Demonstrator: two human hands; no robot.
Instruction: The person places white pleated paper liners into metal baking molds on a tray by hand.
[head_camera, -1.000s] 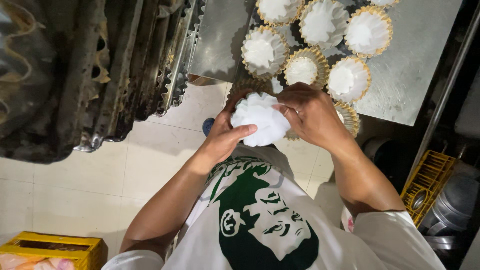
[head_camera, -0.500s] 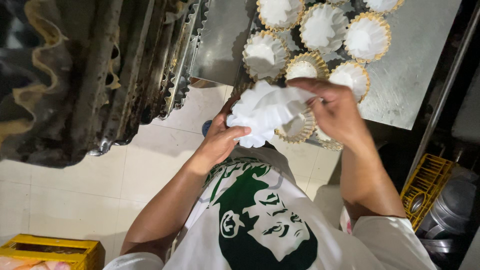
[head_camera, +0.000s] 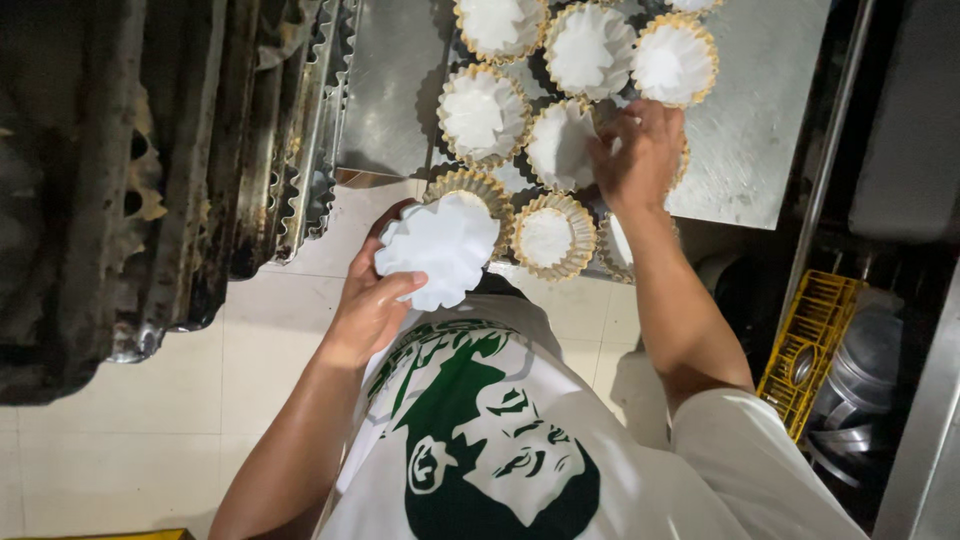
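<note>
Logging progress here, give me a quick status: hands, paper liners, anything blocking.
Left hand holds white paper liner stack. Right hand presses a liner into a fluted mould on the metal tray. Nothing blocking.

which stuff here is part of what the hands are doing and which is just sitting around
In use:
left hand holding a stack of white paper liners
right hand at a fluted mould on the metal tray
lined moulds

Lying about:
stacked dark fluted tins
yellow crate
</note>
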